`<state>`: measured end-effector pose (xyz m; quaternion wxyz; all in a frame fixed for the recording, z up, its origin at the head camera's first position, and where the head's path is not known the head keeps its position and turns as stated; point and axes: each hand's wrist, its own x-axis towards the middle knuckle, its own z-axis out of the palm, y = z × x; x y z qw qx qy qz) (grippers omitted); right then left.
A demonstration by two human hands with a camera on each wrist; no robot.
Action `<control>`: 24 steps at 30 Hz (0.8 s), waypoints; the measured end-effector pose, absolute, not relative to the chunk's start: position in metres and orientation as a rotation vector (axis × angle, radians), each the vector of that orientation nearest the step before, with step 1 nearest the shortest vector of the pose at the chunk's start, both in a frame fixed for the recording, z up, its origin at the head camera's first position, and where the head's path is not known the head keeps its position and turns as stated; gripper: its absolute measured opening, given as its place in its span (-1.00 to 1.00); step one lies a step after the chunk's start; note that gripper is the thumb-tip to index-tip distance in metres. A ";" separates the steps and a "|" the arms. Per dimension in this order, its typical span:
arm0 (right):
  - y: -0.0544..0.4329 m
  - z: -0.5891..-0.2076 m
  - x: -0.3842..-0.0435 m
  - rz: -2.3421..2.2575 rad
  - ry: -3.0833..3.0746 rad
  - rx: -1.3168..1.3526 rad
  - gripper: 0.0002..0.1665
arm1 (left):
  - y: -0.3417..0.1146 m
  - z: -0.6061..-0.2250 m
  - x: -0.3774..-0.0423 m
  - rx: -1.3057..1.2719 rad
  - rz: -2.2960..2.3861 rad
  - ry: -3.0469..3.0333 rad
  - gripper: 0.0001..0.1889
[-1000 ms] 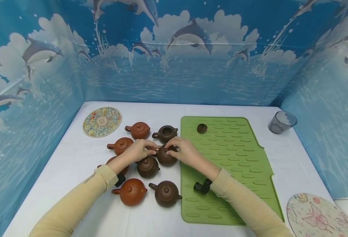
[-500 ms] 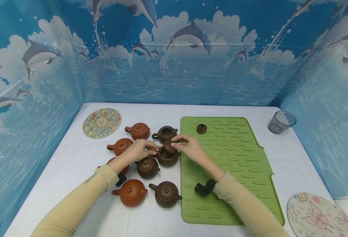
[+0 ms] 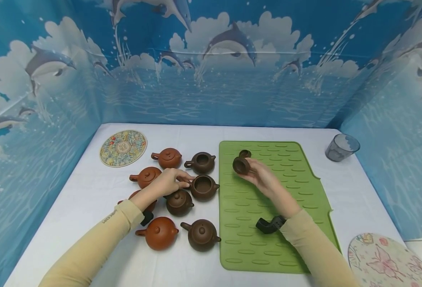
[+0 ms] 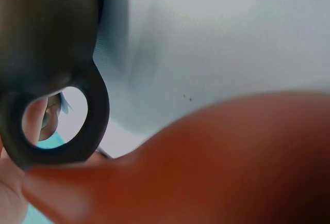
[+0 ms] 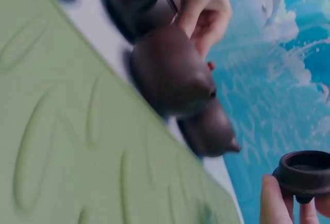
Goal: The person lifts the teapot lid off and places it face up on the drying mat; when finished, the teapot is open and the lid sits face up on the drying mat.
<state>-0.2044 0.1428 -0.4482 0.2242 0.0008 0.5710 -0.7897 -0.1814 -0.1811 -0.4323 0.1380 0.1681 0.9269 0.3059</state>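
My left hand (image 3: 171, 181) pinches the handle side of a lidless dark brown teapot (image 3: 203, 188), whose round mouth faces up on the white cloth. Over the green mat (image 3: 268, 247), my right hand (image 3: 268, 185) holds a dark brown teapot lid (image 3: 241, 166). In the right wrist view that lid (image 5: 304, 172) is upside down, its knob pointing down between the fingers. Just behind it on the mat lies another small dark lid (image 3: 245, 153), partly hidden. A second lidless dark teapot (image 3: 202, 162) stands behind the first.
Lidded dark teapots (image 3: 179, 202) (image 3: 202, 235) and several reddish ones (image 3: 160, 233) stand close around my left hand and forearm. A patterned round mat (image 3: 123, 148) lies far left, a grey glass (image 3: 342, 147) far right, and a pale round mat (image 3: 392, 259) near right.
My right hand has lifted the lid off the teapot, carried it right over the green mat and turned it upside down. My left hand has stayed at the teapot.
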 end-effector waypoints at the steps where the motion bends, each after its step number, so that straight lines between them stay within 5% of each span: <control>1: 0.146 -0.449 -0.205 -2.181 1.568 0.008 -0.51 | -0.181 -0.433 -0.181 0.488 0.885 2.680 -0.73; 7: 0.161 -0.454 -0.204 -2.056 1.740 0.001 -0.19 | -0.182 -0.435 -0.182 0.505 0.894 2.679 -0.72; 24: 0.164 -0.459 -0.210 -1.504 2.423 0.062 -0.32 | -0.182 -0.434 -0.182 0.518 0.891 2.683 -0.72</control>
